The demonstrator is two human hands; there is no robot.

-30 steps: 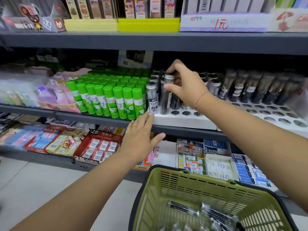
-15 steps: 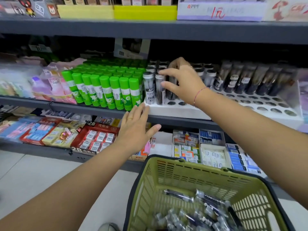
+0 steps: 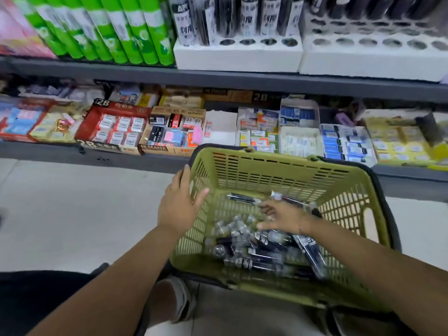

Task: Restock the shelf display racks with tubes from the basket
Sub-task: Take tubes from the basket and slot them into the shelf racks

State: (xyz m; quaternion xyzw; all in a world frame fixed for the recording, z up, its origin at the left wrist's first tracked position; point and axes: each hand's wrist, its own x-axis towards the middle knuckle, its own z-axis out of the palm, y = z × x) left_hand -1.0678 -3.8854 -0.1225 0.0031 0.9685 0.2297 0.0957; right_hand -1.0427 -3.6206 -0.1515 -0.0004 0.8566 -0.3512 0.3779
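Both hands have dropped from the shelf to the basket (image 3: 278, 175) since the earlier frame. The right hand (image 3: 282, 218) has left the standing tubes in the rack and is now down inside the basket. The left hand (image 3: 180, 206) has come away from the shelf edge (image 3: 218, 80) to the basket's near-left corner.

The right grip is spread: fingers (image 3: 261, 225) splayed and pointing left, palm down, low over the loose pile of tubes (image 3: 254, 254) on the basket floor. Blur hides whether the fingertips touch the pile; nothing shows pinched in that hand. Its forearm comes in from lower right, crossing the near rim and slanting down into the basket.

The left grip is also spread and holds nothing. Its straight fingers lie against the outside of the basket's left wall near the top corner, while the thumb reaches over the rim to the inside. That forearm runs up from lower left, wrist roughly straight.

More dark tubes (image 3: 247, 15) stand upright in the back holes of a white rack (image 3: 237, 57) on the shelf above, its front row of holes open. A second white rack (image 3: 363, 61) sits just to its right, and green glue sticks (image 3: 121, 27) stand to its left. Eraser boxes (image 3: 114, 127) fill the lower shelf behind the basket.
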